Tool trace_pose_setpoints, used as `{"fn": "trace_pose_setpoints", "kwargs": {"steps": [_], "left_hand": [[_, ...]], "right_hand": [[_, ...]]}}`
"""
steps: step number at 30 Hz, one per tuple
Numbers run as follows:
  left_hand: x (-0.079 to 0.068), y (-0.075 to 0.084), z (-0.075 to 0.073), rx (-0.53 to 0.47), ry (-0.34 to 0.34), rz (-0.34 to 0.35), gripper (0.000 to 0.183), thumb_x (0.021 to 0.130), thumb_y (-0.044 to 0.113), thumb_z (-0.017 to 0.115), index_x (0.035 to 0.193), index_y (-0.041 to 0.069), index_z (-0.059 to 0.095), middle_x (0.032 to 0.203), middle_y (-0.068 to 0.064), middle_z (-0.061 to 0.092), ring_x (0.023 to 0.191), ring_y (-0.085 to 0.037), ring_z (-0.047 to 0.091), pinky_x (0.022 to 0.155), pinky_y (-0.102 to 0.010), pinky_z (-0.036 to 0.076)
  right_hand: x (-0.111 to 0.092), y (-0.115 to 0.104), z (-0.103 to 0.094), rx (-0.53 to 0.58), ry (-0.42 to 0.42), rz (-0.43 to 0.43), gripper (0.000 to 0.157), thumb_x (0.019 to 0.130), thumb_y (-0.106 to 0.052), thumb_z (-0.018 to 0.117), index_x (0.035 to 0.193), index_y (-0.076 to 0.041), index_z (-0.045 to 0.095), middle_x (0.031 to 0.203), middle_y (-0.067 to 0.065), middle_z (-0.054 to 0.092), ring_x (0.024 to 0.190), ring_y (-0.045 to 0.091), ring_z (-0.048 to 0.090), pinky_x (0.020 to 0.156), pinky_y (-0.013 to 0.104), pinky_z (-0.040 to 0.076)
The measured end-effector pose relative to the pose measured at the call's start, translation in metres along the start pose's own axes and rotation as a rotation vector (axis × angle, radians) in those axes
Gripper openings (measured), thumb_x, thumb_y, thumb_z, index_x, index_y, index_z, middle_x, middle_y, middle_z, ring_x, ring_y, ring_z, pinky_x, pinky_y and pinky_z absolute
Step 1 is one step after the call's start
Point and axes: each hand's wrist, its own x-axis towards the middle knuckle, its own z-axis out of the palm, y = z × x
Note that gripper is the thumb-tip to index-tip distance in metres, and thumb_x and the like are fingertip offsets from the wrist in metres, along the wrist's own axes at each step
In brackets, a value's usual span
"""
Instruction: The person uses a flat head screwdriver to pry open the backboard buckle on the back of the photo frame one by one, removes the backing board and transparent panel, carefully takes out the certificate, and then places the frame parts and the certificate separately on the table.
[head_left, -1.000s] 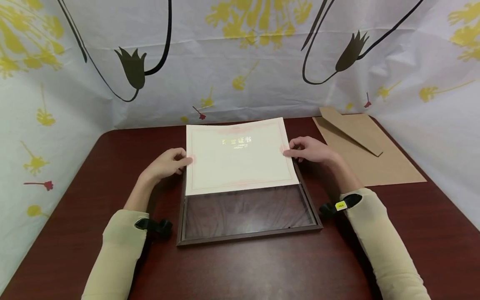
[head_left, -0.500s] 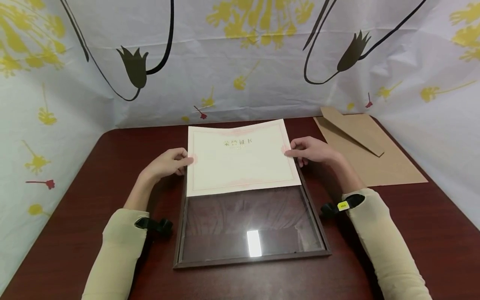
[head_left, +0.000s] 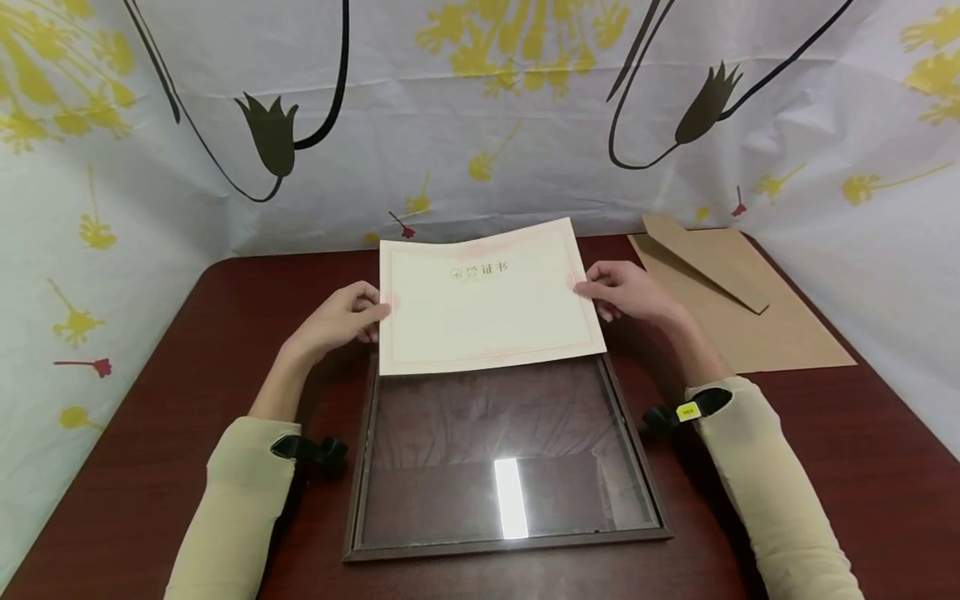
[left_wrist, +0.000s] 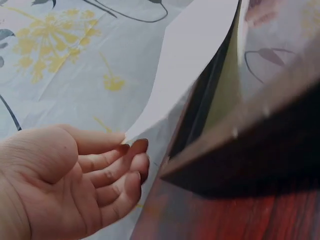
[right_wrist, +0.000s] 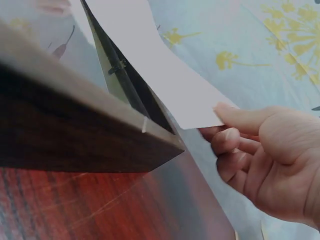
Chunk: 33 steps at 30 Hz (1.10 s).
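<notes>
A cream certificate [head_left: 487, 317] with a pink border and gold lettering is held up by both hands over the far part of a dark picture frame [head_left: 358, 475]. My left hand [head_left: 341, 317] pinches its left edge between thumb and fingers. At the right edge, my right hand [head_left: 626, 290] pinches it the same way. The sheet bows slightly and hides the frame's far side. Glass [head_left: 450, 492] within the frame reflects a bright light. In the left wrist view, the certificate [left_wrist: 185, 55] rises from the left hand [left_wrist: 80, 175]; the right wrist view shows the right hand [right_wrist: 265, 155] gripping a corner area.
A brown paper envelope [head_left: 780, 333] with its flap raised lies at the back right of the dark red table [head_left: 187, 400]. White patterned cloth [head_left: 360, 192] hangs behind and at both sides. Black straps [head_left: 318, 452] circle both wrists.
The picture frame's near edge has come toward me, and more of its glass shows. Both hands have lifted the certificate slightly up and away over the last half second.
</notes>
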Motion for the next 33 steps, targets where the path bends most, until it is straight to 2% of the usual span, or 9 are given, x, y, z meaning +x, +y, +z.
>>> {"fn": "trace_pose_setpoints", "kwargs": {"steps": [3, 7, 10, 13, 16, 18, 25, 29, 33], "left_hand": [[0.001, 0.006, 0.002, -0.022, 0.014, 0.048, 0.038, 0.104, 0.017, 0.060, 0.133, -0.002, 0.046, 0.101, -0.019, 0.067, 0.082, -0.029, 0.063, 0.078, -0.043, 0.054], [0.001, 0.014, 0.006, -0.035, 0.054, 0.094, 0.048, 0.102, 0.012, 0.062, 0.144, 0.003, 0.042, 0.103, -0.021, 0.065, 0.083, -0.033, 0.063, 0.077, -0.044, 0.054], [0.000, 0.019, 0.010, -0.026, 0.108, 0.115, 0.049, 0.101, 0.010, 0.062, 0.145, 0.004, 0.043, 0.101, -0.020, 0.064, 0.080, -0.035, 0.062, 0.074, -0.045, 0.054], [0.001, 0.023, 0.014, -0.019, 0.157, 0.120, 0.045, 0.100, 0.009, 0.063, 0.142, 0.001, 0.047, 0.102, -0.019, 0.064, 0.079, -0.038, 0.062, 0.072, -0.041, 0.054], [0.002, 0.026, 0.018, -0.021, 0.190, 0.108, 0.042, 0.100, 0.008, 0.062, 0.139, -0.002, 0.049, 0.105, -0.019, 0.064, 0.081, -0.039, 0.062, 0.071, -0.035, 0.054], [0.005, 0.028, 0.021, -0.025, 0.201, 0.098, 0.040, 0.100, 0.007, 0.061, 0.137, -0.003, 0.050, 0.107, -0.019, 0.063, 0.083, -0.039, 0.063, 0.073, -0.036, 0.054], [0.018, 0.038, 0.029, 0.002, 0.176, 0.084, 0.042, 0.100, 0.004, 0.059, 0.140, 0.001, 0.049, 0.105, -0.021, 0.063, 0.086, -0.040, 0.065, 0.079, -0.050, 0.056], [0.029, 0.040, 0.033, 0.034, 0.139, 0.068, 0.046, 0.099, 0.004, 0.058, 0.144, 0.003, 0.048, 0.101, -0.022, 0.065, 0.086, -0.043, 0.066, 0.078, -0.051, 0.057], [0.039, 0.043, 0.038, 0.059, 0.095, 0.013, 0.050, 0.099, 0.003, 0.057, 0.147, 0.000, 0.045, 0.102, -0.022, 0.065, 0.087, -0.041, 0.067, 0.080, -0.047, 0.057]], "right_hand": [[0.000, -0.002, -0.002, 0.032, 0.083, -0.028, 0.028, 0.102, -0.025, 0.064, 0.101, 0.002, 0.057, 0.062, 0.012, 0.054, 0.052, 0.022, 0.049, 0.050, 0.036, 0.042], [0.000, -0.005, -0.004, 0.058, 0.173, -0.033, 0.025, 0.102, -0.022, 0.064, 0.105, 0.002, 0.058, 0.064, 0.012, 0.055, 0.053, 0.026, 0.050, 0.049, 0.034, 0.042], [-0.001, -0.007, -0.005, 0.041, 0.220, -0.037, 0.025, 0.102, -0.023, 0.064, 0.105, 0.001, 0.058, 0.063, 0.011, 0.054, 0.051, 0.031, 0.049, 0.047, 0.032, 0.039], [-0.002, -0.007, -0.006, 0.020, 0.265, -0.041, 0.025, 0.101, -0.022, 0.064, 0.103, 0.001, 0.058, 0.061, 0.010, 0.053, 0.049, 0.032, 0.047, 0.045, 0.030, 0.036], [-0.003, -0.007, -0.008, 0.021, 0.305, -0.040, 0.024, 0.101, -0.022, 0.064, 0.102, 0.002, 0.058, 0.062, 0.009, 0.055, 0.047, 0.028, 0.048, 0.045, 0.030, 0.038], [-0.004, -0.006, -0.009, 0.023, 0.320, -0.035, 0.023, 0.101, -0.020, 0.064, 0.103, 0.003, 0.058, 0.064, 0.009, 0.057, 0.048, 0.027, 0.050, 0.046, 0.032, 0.042], [-0.006, -0.002, -0.015, -0.013, 0.321, 0.001, 0.020, 0.101, -0.014, 0.064, 0.108, 0.004, 0.058, 0.071, 0.015, 0.061, 0.059, 0.031, 0.058, 0.053, 0.034, 0.049], [-0.008, 0.002, -0.020, -0.046, 0.307, 0.032, 0.023, 0.101, -0.015, 0.065, 0.112, 0.004, 0.057, 0.076, 0.017, 0.062, 0.061, 0.028, 0.059, 0.055, 0.032, 0.049], [-0.009, 0.009, -0.024, -0.075, 0.301, 0.083, 0.027, 0.101, -0.017, 0.065, 0.115, 0.005, 0.058, 0.081, 0.016, 0.062, 0.063, 0.026, 0.059, 0.056, 0.032, 0.048]]}}
